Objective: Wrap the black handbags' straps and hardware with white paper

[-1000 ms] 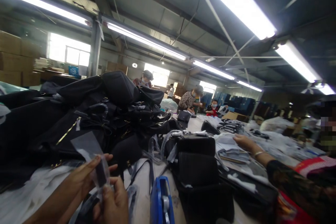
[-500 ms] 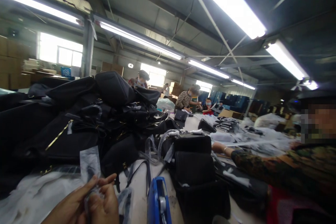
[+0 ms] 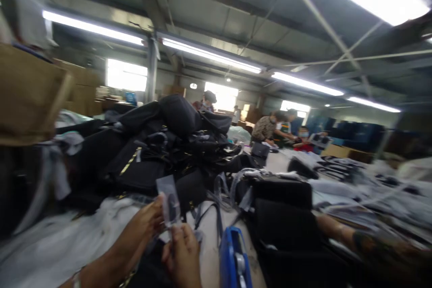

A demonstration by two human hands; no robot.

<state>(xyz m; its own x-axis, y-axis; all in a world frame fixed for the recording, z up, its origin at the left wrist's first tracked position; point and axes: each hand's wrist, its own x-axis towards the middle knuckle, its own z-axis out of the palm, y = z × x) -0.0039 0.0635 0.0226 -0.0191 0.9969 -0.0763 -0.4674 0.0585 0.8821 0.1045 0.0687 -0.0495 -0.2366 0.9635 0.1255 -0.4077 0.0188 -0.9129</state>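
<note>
My left hand [image 3: 141,229] and my right hand [image 3: 180,252] are low in the view, both pinching a small clear plastic sleeve [image 3: 169,202] with something dark inside it. The sleeve stands upright between my fingertips. Just right of my right hand stands a blue tape dispenser [image 3: 232,258]. Behind my hands rises a big heap of black bags [image 3: 158,144].
Black quilted bags [image 3: 283,216] sit right of the dispenser. A co-worker's forearm [image 3: 344,236] lies on the table at the right. Cardboard boxes [image 3: 27,94] are stacked at the left. Other people [image 3: 270,128] work at the far end. White wrapping [image 3: 60,243] covers the near left.
The camera has swung left, so the co-worker at the right has mostly left the view. My hands still pinch the sleeve, now further right in the picture.
</note>
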